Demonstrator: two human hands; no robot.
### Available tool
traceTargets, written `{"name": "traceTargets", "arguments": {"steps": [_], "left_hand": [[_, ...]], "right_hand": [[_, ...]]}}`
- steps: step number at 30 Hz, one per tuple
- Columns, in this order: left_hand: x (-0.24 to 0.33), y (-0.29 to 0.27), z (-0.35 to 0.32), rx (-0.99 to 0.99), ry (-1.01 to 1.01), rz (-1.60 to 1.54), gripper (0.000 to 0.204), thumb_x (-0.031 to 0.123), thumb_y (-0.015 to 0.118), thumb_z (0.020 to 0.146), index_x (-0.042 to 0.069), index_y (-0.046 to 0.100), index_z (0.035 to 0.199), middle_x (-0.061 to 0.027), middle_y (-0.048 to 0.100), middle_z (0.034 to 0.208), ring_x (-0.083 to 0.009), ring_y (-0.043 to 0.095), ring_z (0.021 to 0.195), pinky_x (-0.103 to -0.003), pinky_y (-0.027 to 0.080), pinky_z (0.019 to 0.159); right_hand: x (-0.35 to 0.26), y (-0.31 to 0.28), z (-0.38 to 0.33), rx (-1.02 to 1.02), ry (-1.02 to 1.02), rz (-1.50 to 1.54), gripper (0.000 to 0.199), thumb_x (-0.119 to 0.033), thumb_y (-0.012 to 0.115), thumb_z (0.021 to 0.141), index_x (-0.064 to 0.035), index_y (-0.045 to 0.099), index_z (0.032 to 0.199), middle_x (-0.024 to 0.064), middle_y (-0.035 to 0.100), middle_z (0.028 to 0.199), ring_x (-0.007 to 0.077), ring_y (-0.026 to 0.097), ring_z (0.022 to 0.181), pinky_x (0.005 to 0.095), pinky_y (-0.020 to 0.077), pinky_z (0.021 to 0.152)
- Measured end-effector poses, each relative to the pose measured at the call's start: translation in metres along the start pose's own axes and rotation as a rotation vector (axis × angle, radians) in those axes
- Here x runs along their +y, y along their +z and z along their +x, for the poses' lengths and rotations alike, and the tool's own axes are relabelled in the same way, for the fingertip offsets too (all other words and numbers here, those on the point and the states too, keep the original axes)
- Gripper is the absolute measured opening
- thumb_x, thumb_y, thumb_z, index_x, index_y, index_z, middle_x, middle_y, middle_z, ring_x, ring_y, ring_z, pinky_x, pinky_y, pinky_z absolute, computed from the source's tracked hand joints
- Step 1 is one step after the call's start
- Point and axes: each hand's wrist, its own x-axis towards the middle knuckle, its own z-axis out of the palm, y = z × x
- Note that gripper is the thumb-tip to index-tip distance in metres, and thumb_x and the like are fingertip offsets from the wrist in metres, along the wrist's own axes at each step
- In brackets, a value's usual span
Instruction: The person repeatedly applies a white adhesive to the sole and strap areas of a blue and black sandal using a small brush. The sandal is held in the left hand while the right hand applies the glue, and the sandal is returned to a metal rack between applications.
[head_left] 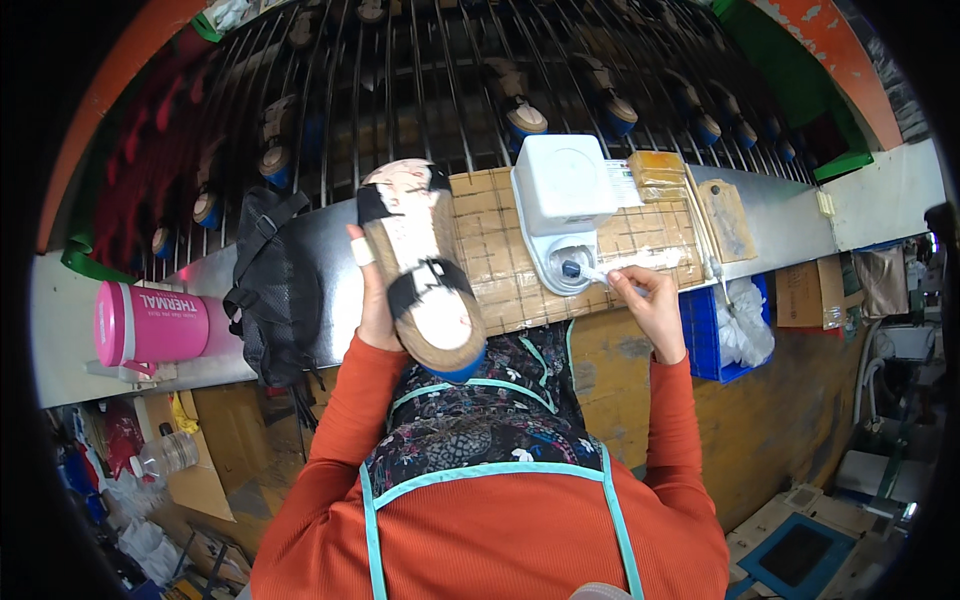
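My left hand (376, 305) is closed round the left side of a sandal (438, 315), which stands tilted in front of my apron. The sandal has black straps over a pale form, a wood-brown sole edge and blue at its near end. My right hand (650, 308) pinches a small pale-handled brush (594, 274). Its dark end dips into the round cup at the front of a white plastic dispenser (567, 190). What lies in the cup is hard to make out.
A tape-covered cardboard sheet (490, 255) lies under the dispenser. A yellowish block (656, 175) and a worn pad (728, 222) are to its right. At left are a black bag (275, 285) and pink jug (165, 322). Several sandals stand on the metal rails (455, 95) beyond; a blue crate (705, 345) sits right.
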Motion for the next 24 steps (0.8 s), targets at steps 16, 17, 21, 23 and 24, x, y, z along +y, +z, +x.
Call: {"name": "traceTargets", "arguments": {"steps": [16,17,21,23,24], "left_hand": [[0.001,0.018,-0.010,-0.158,0.251,0.490,0.071,0.052,0.058,0.090,-0.006,0.046,0.129,-0.0139,0.062,0.113,-0.0168,0.060,0.102,-0.029,0.046,0.090],[0.002,0.017,-0.012,-0.150,0.250,0.487,0.068,0.049,0.059,0.091,-0.006,0.047,0.128,-0.0137,0.063,0.110,-0.0161,0.061,0.099,-0.028,0.047,0.088],[0.002,0.014,-0.014,-0.109,0.306,0.597,0.064,0.049,0.062,0.090,-0.004,0.049,0.123,-0.0119,0.066,0.097,-0.0127,0.060,0.091,-0.026,0.048,0.080],[0.002,0.011,-0.014,-0.101,0.314,0.612,0.066,0.053,0.063,0.088,-0.003,0.051,0.121,-0.0118,0.067,0.095,-0.0123,0.060,0.090,-0.026,0.048,0.080],[0.003,0.010,-0.014,-0.103,0.316,0.619,0.067,0.053,0.063,0.088,-0.004,0.051,0.121,-0.0117,0.067,0.095,-0.0123,0.060,0.090,-0.026,0.048,0.080]], "right_hand": [[-0.104,0.065,-0.031,0.325,-0.739,0.257,0.020,-0.010,0.079,0.075,-0.0083,0.076,0.095,0.0030,0.059,0.093,0.0078,0.053,0.064,0.0258,0.0347,0.076],[-0.105,0.067,-0.030,0.335,-0.731,0.264,0.020,-0.010,0.078,0.075,-0.0084,0.076,0.095,0.0028,0.059,0.093,0.0078,0.053,0.062,0.0254,0.0347,0.075],[-0.114,0.069,-0.023,0.346,-0.741,0.215,0.018,-0.010,0.078,0.076,-0.0083,0.076,0.094,0.0026,0.058,0.094,0.0078,0.053,0.063,0.0248,0.0346,0.074],[-0.119,0.070,-0.019,0.353,-0.744,0.228,0.018,-0.011,0.078,0.076,-0.0083,0.076,0.094,0.0020,0.059,0.093,0.0078,0.052,0.064,0.0255,0.0340,0.074],[-0.121,0.070,-0.017,0.364,-0.755,0.206,0.018,-0.011,0.078,0.076,-0.0089,0.076,0.094,0.0016,0.059,0.093,0.0077,0.052,0.064,0.0259,0.0335,0.074]]}}
